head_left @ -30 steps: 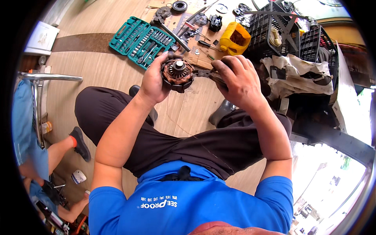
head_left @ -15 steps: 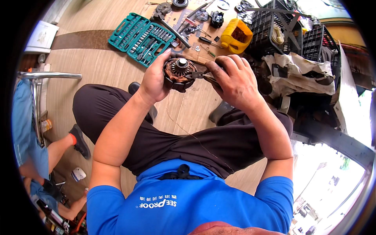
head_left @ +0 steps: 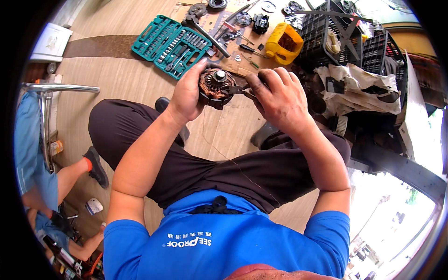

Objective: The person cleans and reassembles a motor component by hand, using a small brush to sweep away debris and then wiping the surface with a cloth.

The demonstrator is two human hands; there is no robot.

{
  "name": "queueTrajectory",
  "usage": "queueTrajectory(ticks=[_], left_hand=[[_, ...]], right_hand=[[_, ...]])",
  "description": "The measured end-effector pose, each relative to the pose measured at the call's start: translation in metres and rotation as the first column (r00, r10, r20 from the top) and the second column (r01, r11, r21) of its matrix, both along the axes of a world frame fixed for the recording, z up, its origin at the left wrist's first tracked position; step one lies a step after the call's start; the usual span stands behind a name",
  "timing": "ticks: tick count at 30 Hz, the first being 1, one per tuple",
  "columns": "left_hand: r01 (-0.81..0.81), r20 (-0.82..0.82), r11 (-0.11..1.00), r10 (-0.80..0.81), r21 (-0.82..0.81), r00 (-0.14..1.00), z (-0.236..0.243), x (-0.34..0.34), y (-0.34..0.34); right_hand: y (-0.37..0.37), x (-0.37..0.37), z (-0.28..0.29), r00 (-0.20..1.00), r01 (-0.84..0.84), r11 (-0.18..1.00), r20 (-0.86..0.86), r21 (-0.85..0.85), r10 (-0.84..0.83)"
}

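My left hand [head_left: 186, 97] is wrapped round the left side of a motor armature [head_left: 214, 84] with copper windings, a ring of metal segments and a round shaft end facing up. From the right, the jaws of a pair of pliers [head_left: 237, 89] touch the edge of the windings. My right hand [head_left: 283, 97] is closed round the pliers' handles, which its fingers largely hide. A thin copper wire [head_left: 219, 151] hangs below the armature and trails across my right thigh. Whether the jaws grip a strand is too small to tell.
Beyond my hands lie a green socket set case [head_left: 170, 46], a screwdriver [head_left: 253, 50] and loose parts on cardboard. A cut yellow jug [head_left: 283, 43] stands beside black crates [head_left: 322, 35]. A metal-framed chair [head_left: 63, 88] and another person's leg [head_left: 72, 182] are at left.
The view has shifted slightly, so the scene sits a little further right. Both hands keep their grip, and the pliers stay at the windings' edge.
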State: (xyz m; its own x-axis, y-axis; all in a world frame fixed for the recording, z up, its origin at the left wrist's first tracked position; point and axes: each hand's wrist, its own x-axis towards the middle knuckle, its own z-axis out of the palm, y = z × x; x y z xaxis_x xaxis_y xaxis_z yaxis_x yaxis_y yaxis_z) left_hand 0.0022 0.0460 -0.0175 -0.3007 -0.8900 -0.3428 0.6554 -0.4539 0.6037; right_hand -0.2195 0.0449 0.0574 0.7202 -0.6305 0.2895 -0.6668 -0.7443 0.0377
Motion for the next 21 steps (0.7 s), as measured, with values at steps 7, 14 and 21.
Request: queueTrajectory(ticks=[7,14,21], left_hand=[[-0.048,-0.05,0.999,0.048,-0.003,0.998,0.002,-0.003,-0.002],[-0.047,0.052,0.996,0.051,-0.074,0.997,-0.007,0.0,-0.004],[-0.042,0.118,0.996,0.051,-0.078,0.992,-0.006,0.001,-0.005]], right_hand=[[0.003,0.002,-0.009,0.997,0.042,0.998,0.063,-0.042,-0.039],[0.005,0.004,-0.007,0.996,0.074,0.997,0.047,-0.038,-0.072],[0.002,0.0,-0.015,0.998,0.065,0.998,0.005,-0.004,-0.065]])
